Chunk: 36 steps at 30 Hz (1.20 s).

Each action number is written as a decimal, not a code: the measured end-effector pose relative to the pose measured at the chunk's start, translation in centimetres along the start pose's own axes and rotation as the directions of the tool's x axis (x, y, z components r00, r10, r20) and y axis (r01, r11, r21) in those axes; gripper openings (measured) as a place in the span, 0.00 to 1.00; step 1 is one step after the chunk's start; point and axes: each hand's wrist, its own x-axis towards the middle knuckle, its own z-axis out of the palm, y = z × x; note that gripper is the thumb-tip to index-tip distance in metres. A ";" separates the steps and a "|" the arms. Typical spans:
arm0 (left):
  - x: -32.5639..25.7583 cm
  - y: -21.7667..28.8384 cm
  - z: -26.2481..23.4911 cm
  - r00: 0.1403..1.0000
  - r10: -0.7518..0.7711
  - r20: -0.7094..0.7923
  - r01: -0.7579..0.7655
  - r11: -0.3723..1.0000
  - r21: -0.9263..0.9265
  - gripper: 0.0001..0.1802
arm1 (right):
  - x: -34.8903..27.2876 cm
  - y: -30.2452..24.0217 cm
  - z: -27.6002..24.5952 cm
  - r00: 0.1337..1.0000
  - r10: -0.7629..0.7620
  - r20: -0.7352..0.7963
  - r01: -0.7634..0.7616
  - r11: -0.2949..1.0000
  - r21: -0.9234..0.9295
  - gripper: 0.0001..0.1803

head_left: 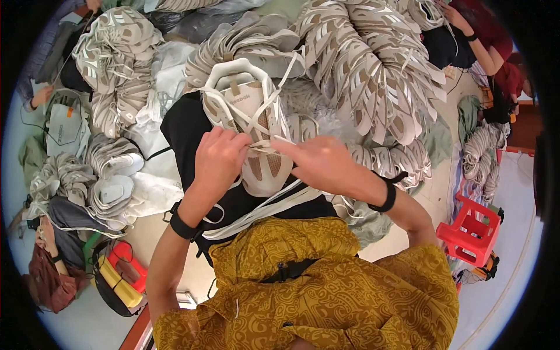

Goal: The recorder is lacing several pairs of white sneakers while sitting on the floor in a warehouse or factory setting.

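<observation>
A beige-and-white shoe upper [256, 175] lies on my dark-clad lap, its collar pointing away from me. A white shoelace [255, 124] criss-crosses over its tongue, and one loose end stands up at the upper right. On the left edge of the upper, my left hand [220, 156] is closed, pinching the lace near the eyelets. From the right, my right hand [319, 163] grips the lace between thumb and forefinger at the lower eyelets; its other fingers are curled and slightly blurred. Several loose white laces [256, 213] lie across my lap below the upper.
Large stacks of shoe uppers [367, 70] stand ahead, with another stack [116, 58] at the left. A red plastic stool [471, 230] is at the right. Other people work around the edges, one person's arm [487, 49] at the upper right. A black-and-yellow bag [116, 280] sits lower left.
</observation>
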 end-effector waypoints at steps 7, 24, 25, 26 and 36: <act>-0.3 2.1 -1.1 0.998 -0.031 0.059 0.035 0.997 -0.074 0.12 | -3.8 -1.0 -3.4 0.995 -0.088 -0.039 0.090 0.995 0.049 0.19; -3.1 6.5 -5.0 0.917 0.087 0.390 0.195 0.755 -0.626 0.05 | 2.9 2.7 2.6 0.898 -0.312 -0.310 0.376 0.910 0.173 0.10; -3.4 6.3 -4.9 0.919 0.074 0.388 0.203 0.754 -0.625 0.05 | 1.6 2.2 2.2 0.897 -0.330 -0.294 0.389 0.906 0.170 0.09; -3.5 6.2 -4.8 0.847 -0.016 0.531 0.433 0.600 -0.673 0.08 | 0.2 1.6 1.5 0.896 -0.345 -0.280 0.398 0.903 0.160 0.08; 0.9 7.3 -1.8 0.499 -0.245 0.831 0.865 0.194 -0.463 0.18 | -5.7 -6.7 -2.8 0.814 -0.535 -0.225 0.577 0.704 0.413 0.11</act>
